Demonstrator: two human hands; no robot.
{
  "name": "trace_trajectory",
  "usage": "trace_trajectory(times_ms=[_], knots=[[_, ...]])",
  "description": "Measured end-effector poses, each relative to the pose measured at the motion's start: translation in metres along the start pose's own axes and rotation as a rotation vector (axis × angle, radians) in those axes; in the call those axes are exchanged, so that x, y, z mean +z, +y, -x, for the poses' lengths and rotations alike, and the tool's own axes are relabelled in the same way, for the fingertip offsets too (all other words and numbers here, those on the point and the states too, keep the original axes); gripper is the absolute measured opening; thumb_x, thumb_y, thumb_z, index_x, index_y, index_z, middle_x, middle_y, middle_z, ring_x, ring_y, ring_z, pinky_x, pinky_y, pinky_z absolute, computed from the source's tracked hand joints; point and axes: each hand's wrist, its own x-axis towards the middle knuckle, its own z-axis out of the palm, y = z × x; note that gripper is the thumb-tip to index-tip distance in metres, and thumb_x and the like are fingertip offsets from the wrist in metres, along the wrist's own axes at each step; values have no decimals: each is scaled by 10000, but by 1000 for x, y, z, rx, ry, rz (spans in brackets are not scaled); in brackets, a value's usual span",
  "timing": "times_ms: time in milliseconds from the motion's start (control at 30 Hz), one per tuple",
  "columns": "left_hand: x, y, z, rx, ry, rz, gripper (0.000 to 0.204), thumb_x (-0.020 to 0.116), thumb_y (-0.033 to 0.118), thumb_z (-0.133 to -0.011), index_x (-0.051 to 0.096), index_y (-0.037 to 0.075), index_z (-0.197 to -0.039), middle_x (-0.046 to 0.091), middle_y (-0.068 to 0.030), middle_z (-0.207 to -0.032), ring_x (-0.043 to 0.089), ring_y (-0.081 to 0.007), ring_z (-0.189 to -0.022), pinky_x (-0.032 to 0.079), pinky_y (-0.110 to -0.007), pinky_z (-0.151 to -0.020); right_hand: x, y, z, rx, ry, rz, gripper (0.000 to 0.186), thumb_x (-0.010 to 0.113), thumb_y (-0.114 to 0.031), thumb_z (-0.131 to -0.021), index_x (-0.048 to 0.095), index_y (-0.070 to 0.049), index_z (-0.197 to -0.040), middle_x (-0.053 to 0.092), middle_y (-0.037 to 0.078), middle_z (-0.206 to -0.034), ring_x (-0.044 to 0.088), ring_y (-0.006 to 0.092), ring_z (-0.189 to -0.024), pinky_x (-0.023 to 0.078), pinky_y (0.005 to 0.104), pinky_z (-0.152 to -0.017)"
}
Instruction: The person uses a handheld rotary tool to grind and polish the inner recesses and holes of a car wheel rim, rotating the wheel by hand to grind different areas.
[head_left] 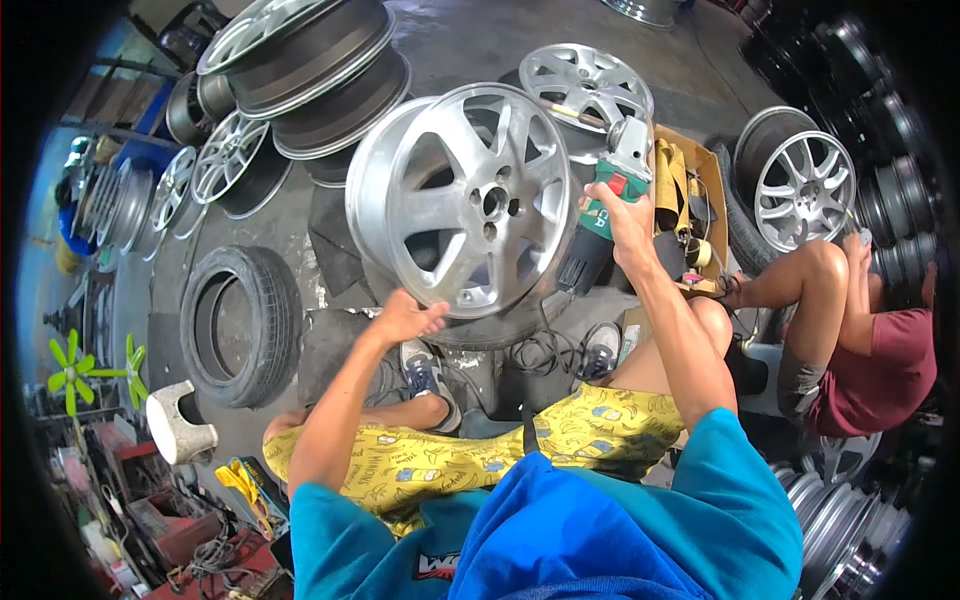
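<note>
An upright silver six-spoke alloy wheel [440,160] stands before me on a low dark support. My left hand [410,318] is at its lower left edge, fingers curled against the rim. My right hand [618,220] grips a green angle grinder [596,236], its metal head raised beside the wheel's right side. The grinder's black cord hangs down toward a loose coil [540,350] between my feet. Behind the grinder, a cardboard box [715,240] holds yellow leather-like pieces and other items. Another silver wheel [575,70] lies behind.
Stacked wheels [320,120] stand back left, a loose tyre [240,325] lower left near a white stool [180,420]. A red toolbox area [175,525] is at bottom left. A person in a maroon shirt [870,370] sits close at right, beside a tyred wheel [800,185] and dark stacked rims [900,200].
</note>
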Motion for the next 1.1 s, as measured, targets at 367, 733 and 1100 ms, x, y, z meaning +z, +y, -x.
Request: trace_trajectory(times_ms=[367,733,1100], knots=[[-68,118,21,-425,-176,-412,435,691,331,-975,713,-82,-843,729,-151,-763,707,-167,-620,578,-277,-544,-7,25,22,168,16,202,395,842,-163,-727,690,-10,-1058,733,61,-960,677,134,-850,548,311,-789],[-5,179,7,-109,-381,-575,631,718,570,-897,746,-57,-835,700,-90,-675,692,-124,-610,547,-256,-560,12,31,25,152,-52,296,396,831,-174,-750,676,-15,-1078,724,59,-992,676,133,-864,554,308,-801],[81,165,-83,204,-130,-142,557,659,478,-976,631,-7,-1248,699,-87,-927,657,-107,-761,507,-275,-611,26,43,21,156,13,289,418,828,-178,-752,673,-20,-1107,724,56,-1003,651,131,-885,528,304,-809]])
